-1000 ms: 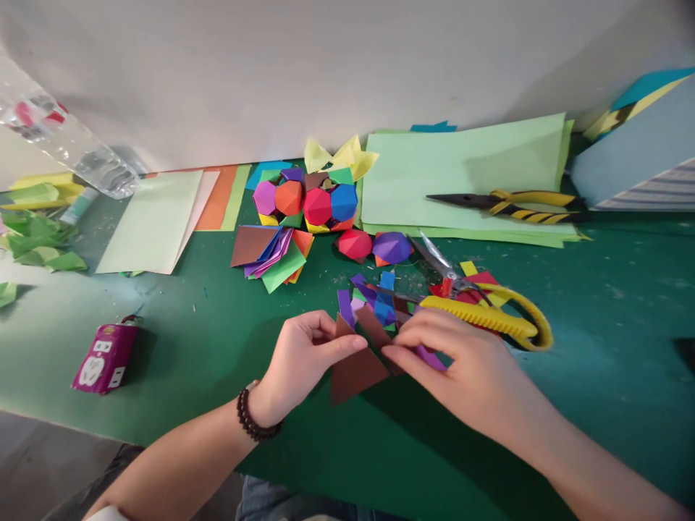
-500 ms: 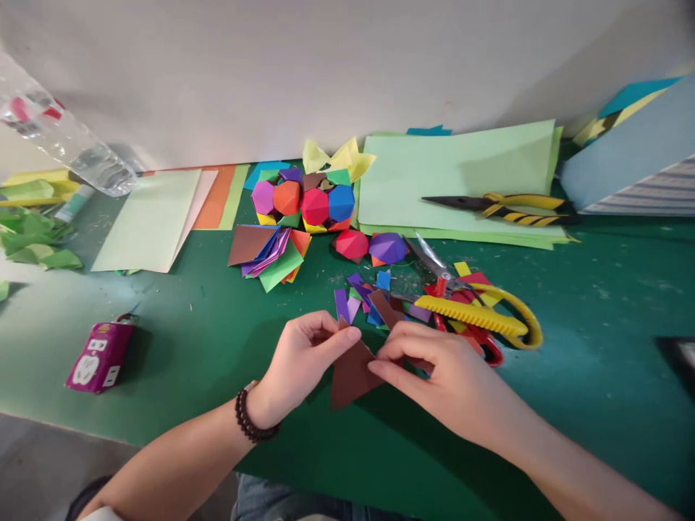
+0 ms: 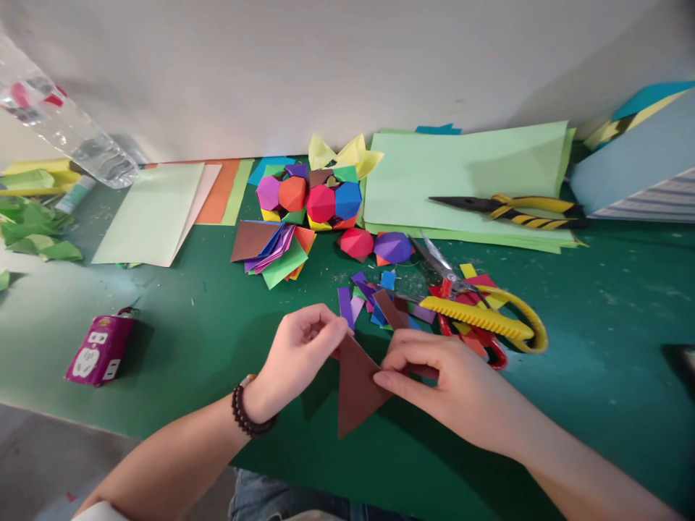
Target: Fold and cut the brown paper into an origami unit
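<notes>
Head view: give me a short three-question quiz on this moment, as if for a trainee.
1. Multiple choice: what are the left hand and right hand both holding?
A. a brown paper triangle
B. a pair of scissors
C. a water bottle

2. True or false: the black-and-yellow pliers lie on the stack of light green paper.

3. Fill in the blank: the dark beaded bracelet is on the ____ wrist.

Key: 1. A; 2. true; 3. left.
</notes>
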Motion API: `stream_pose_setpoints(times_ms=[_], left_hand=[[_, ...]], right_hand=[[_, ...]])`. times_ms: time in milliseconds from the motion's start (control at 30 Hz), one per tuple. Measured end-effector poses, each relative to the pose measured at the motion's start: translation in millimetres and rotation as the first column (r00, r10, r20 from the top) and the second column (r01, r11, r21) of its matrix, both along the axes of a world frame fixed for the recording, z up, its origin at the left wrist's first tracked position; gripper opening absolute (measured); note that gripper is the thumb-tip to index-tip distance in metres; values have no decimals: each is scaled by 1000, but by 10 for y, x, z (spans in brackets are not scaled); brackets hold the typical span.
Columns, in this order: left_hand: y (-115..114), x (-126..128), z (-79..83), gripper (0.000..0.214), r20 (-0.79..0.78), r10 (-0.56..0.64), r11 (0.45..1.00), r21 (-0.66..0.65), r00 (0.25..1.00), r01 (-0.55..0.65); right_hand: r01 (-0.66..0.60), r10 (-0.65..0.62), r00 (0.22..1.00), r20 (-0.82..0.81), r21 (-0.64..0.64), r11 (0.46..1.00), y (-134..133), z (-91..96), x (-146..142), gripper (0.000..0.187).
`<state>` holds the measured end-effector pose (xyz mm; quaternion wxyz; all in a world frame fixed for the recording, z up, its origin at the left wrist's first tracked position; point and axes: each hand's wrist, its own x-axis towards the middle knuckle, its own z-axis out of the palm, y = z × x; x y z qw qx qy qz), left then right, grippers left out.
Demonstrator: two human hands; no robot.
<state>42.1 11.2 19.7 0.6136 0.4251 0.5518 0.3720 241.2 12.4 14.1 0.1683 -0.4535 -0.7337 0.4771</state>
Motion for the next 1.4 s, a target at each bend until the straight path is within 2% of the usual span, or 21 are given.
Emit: stream_pose_setpoints(times_ms=[100, 233, 400, 567, 667, 767, 867, 1067, 1233, 1300, 1400], left_hand=[[2, -8, -2, 25, -145, -18, 998, 56, 989, 26], [5, -3, -47, 31, -220, -22, 998, 45, 975, 33], [-3, -8, -44, 45, -76, 20, 1000, 12, 997, -19], [6, -16, -50, 34, -89, 31, 998, 63, 996, -26], [17, -4, -73, 35, 25, 87, 996, 19, 996, -87], [8, 6, -72, 25, 79, 45, 999, 23, 996, -47], [-5, 6, -44, 16, 93, -18, 999, 43, 996, 14], [7, 5, -6, 8, 156, -13, 1000, -25, 988, 17], [23, -2, -33, 22, 259, 61, 996, -85, 964, -40], [26, -5, -44, 26, 232, 80, 996, -64, 970, -67], [30, -8, -64, 22, 117, 8, 999, -43, 993, -3]], right_hand=[[-21, 22, 999, 32, -59, 998, -7, -10, -3, 24], [-55, 57, 997, 59, -47, 997, -17, -24, -8, 25], [-21, 21, 1000, 1, -77, 997, 3, -26, -4, 24], [6, -9, 999, -34, -74, 997, 14, -10, -10, 24], [75, -75, 996, -48, -6, 997, 32, -8, -8, 26], [121, -119, 992, -45, 38, 992, 55, -15, 1, 25], [80, -80, 997, -19, -10, 997, 65, -26, 7, 22], [36, -36, 999, -7, -92, 995, 62, -36, -5, 21], [25, -27, 999, -17, -130, 991, 57, -37, -3, 23], [29, -33, 999, -24, -137, 990, 54, -37, 0, 23], [64, -66, 998, -19, -116, 991, 60, -36, 5, 25]])
